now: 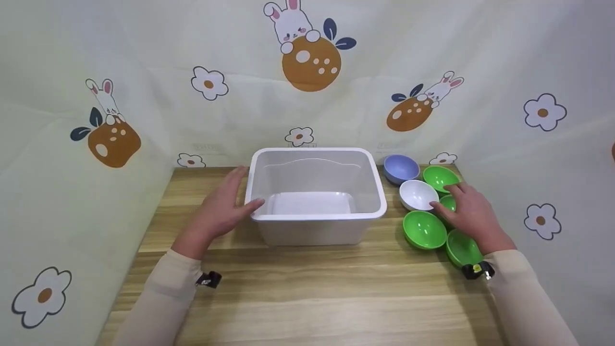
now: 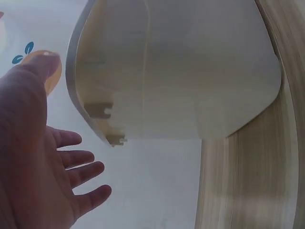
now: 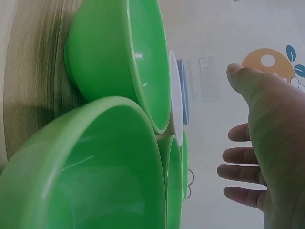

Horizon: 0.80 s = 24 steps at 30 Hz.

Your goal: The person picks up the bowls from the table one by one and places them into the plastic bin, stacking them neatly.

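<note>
A white rectangular plastic tub stands on the wooden table, its inside bare. My left hand is at the tub's left side with fingers spread; in the left wrist view the thumb and fingers are apart beside the tub wall, gripping nothing. To the right of the tub is a group of small bowls: a blue bowl, a white bowl and several green bowls. Above these bowls hovers my right hand, fingers extended and holding nothing, partly hiding a green bowl beneath it.
Pale curtains printed with rabbits and flowers enclose the table at the back and both sides. The bowls sit close together near the right curtain. A small black device is worn at each wrist.
</note>
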Available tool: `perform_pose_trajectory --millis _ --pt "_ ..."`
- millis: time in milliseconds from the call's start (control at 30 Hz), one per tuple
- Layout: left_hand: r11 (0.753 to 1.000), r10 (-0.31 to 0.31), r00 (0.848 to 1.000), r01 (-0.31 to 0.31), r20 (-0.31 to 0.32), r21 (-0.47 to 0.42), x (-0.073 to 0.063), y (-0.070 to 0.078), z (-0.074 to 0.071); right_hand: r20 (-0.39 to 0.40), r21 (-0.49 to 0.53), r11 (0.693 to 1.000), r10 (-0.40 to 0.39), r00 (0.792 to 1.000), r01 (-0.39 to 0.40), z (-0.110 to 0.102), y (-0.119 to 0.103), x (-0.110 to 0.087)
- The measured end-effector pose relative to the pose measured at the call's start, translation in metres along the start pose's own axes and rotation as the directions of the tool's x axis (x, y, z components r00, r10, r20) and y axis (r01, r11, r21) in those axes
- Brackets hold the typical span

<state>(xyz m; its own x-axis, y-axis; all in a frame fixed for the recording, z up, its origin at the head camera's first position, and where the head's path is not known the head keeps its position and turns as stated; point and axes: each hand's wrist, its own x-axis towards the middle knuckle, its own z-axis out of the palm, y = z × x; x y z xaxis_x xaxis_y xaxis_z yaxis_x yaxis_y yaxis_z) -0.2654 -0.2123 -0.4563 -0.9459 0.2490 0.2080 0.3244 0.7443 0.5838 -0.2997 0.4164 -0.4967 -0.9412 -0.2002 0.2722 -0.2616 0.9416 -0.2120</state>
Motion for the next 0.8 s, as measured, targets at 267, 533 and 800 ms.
perform_pose_trajectory --millis 267,533,800 --pt "1.000 0.002 0.997 -0.001 0.080 -0.014 0.008 0.010 0.011 0.007 0.028 0.999 0.014 1.000 -0.015 0.002 0.000 -0.002" --pt "1.000 -0.006 0.993 0.007 0.121 -0.011 0.010 0.014 0.016 -0.012 0.038 0.999 0.003 1.000 -0.002 -0.001 -0.001 -0.007" --pt "0.998 -0.023 0.992 0.016 0.125 0.053 0.013 0.014 0.017 0.012 0.054 0.998 0.015 1.000 -0.016 -0.003 -0.001 -0.006"
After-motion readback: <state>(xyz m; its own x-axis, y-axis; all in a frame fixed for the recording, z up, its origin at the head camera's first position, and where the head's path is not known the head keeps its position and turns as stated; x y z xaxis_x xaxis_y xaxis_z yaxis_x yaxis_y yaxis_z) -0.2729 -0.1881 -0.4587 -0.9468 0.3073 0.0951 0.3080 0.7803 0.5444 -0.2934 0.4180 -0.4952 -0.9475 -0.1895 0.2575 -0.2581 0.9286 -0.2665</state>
